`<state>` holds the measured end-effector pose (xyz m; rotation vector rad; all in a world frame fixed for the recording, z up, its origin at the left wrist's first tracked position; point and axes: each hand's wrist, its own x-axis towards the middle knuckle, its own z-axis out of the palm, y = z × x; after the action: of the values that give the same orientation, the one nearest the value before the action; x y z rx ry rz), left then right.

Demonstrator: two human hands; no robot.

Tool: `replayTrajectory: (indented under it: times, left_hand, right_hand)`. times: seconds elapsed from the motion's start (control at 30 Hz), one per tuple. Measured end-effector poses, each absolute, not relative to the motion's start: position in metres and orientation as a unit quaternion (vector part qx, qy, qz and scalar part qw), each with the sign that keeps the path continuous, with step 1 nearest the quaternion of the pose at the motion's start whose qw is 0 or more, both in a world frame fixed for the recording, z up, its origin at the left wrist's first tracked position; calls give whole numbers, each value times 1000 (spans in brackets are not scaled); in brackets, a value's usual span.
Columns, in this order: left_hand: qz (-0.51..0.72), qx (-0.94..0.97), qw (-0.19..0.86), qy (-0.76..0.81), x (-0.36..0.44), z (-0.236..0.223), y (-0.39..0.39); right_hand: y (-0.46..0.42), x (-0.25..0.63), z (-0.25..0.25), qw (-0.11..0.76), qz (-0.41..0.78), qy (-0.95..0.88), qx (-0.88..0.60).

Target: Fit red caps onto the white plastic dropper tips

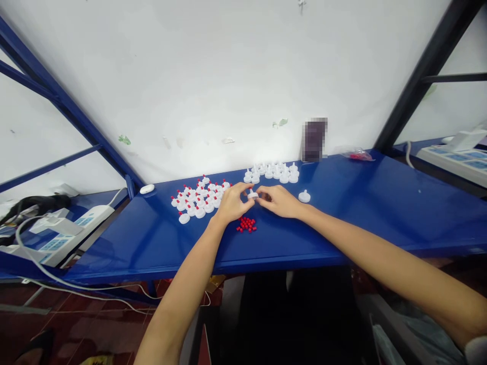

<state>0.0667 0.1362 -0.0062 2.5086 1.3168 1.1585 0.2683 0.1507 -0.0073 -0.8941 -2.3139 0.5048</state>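
Note:
Between my two hands, just above the table, is a white nozzle cap [253, 195] with a wide round base. My left hand [233, 204] grips it from the left with thumb and fingers. At its right side, the curled fingers of my right hand [280, 201] close on the same cap; its fingertips are partly hidden. Below the hands lies a pile of small red tips [246, 224]. Many white caps with red tips [200, 198] stand to the left. Behind the hands, white caps without red tips [283, 174] form a group, and a single white cap [304, 196] stands to the right.
The blue table [342, 228] meets a white wall. A pixelated dark upright object [314, 141] leans there, beside a plastic bag with red pieces [357, 155]. A small white case [147, 189] lies at the back left. Power strips [61, 243] and cables are beyond the left frame.

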Motion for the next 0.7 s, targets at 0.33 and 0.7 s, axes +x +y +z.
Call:
replayTrajectory:
  times: [0.33, 0.7]
  left_hand:
    - [368, 818, 29, 440, 65, -7, 137]
    - [325, 826, -6, 460, 64, -6, 138]
  right_hand:
    - [153, 268, -7, 326, 129, -877, -330]
    - [148, 265, -9, 326, 159, -864, -349]
